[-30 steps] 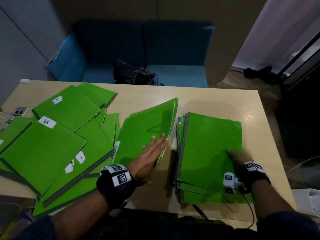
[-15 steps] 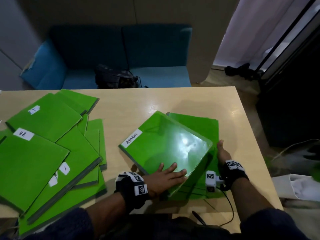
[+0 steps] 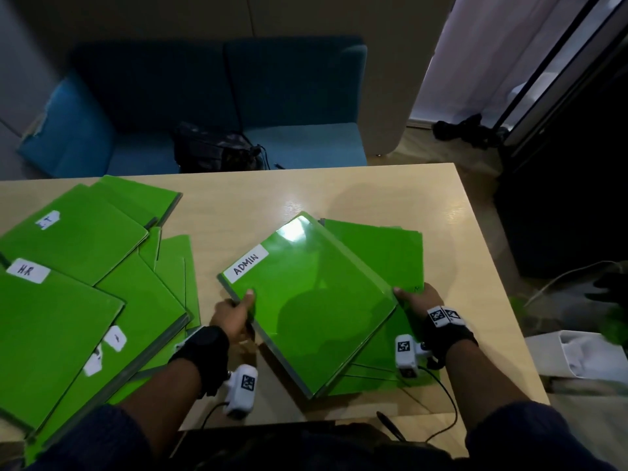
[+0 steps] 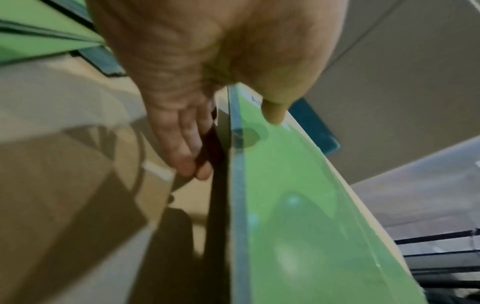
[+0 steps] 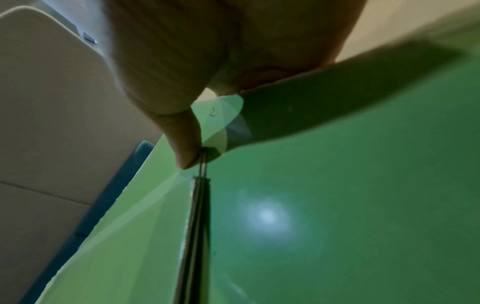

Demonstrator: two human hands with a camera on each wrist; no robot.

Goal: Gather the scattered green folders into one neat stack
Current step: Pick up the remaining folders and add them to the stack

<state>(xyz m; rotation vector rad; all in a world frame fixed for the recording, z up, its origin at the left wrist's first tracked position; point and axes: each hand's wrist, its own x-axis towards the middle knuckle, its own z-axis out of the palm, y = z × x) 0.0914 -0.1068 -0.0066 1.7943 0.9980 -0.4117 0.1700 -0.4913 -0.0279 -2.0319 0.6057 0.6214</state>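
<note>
A pale wooden tabletop (image 3: pixel 339 195) fills the lower part of the head view, with a blue sofa (image 3: pixel 238 96) behind its far edge and a dark bag (image 3: pixel 217 147) on the sofa seat. On the left side of the tabletop lies a loose spread of green folders (image 3: pixel 112 300), overlapping at different angles; one bears a white label reading HR (image 3: pixel 29 270), and others carry small white labels too blurred to read. On the right side sits a stack of green folders (image 3: pixel 384 253), its edges not quite lined up. Over that stack, turned at an angle to it, is the ADMIN folder (image 3: pixel 312 300), so named by the white label (image 3: pixel 247 264) near its far left corner.

The left hand (image 3: pixel 232 316) grips the left edge of the ADMIN folder: the thumb presses on the top cover, and in the left wrist view the fingers (image 4: pixel 187 148) lie under the edge, so the hand is clamped on the folder (image 4: pixel 298 205). The right hand (image 3: pixel 416 295) holds the folder's right corner; in the right wrist view the thumb (image 5: pixel 182 139) pinches the corner of the cover (image 5: pixel 135 216), while the rest of its fingers are hidden beneath. Each wrist wears a black strap with a small white camera unit (image 3: pixel 241 389) attached.
</note>
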